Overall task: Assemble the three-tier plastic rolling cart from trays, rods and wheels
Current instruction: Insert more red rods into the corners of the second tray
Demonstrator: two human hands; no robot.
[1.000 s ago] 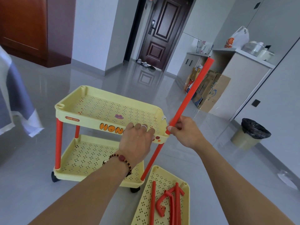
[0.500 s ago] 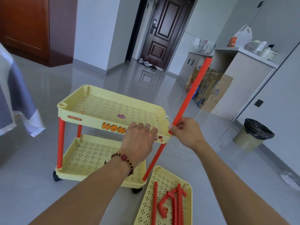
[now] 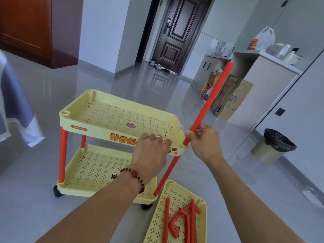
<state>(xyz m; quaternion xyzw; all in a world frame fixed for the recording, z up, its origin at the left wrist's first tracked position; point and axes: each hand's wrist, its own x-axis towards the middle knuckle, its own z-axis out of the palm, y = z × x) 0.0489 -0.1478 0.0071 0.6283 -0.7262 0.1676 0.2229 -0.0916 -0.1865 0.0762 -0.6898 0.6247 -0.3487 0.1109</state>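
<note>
Around our two-tier cart [image 3: 98,123] stand a bin [image 3: 273,146] with a black liner and cardboard boxes [image 3: 231,99], both well beyond its right corner. A loose tray [image 3: 157,223] lies just right of the cart's near wheel, holding spare red rods [image 3: 192,223]. The upper tray reads "HON", the rest hidden behind our left hand [image 3: 150,151], which presses flat on that rim. Our right hand [image 3: 204,142] closes around a tilted red rod [image 3: 208,102] seated in the near right corner socket.
</note>
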